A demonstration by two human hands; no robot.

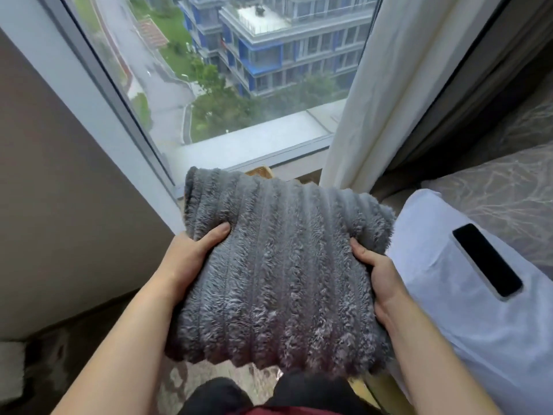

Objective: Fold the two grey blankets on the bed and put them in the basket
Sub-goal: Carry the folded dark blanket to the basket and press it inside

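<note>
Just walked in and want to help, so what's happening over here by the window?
A person is holding a folded grey blanket in front of them, the left hand gripping one side and the right hand the other. A bit of the woven basket peeks out behind the blanket near the window sill. To the right, a black phone lies on a white pillow. Only one blanket is visible.

My blanket (278,265) is grey with ribbed stripes; the pillow (466,295) is white, the phone (487,260) black, the curtain (389,85) cream.
</note>
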